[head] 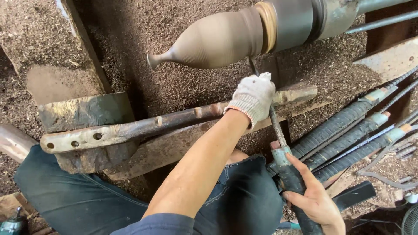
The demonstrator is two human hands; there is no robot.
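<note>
left hand [254,98]: gloved, fist closed, centre of frame, forearm bare and outstretched
right hand [314,201]: bare, fingers wrapped, lower right

Woodturning workshop: lathe [300,19], sawdust floor [143,26]

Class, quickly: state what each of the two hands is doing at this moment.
Left hand: gloved, closed on the turning tool's shaft at the rest bar.
Right hand: bare, closed on the tool's wrapped handle.
</note>
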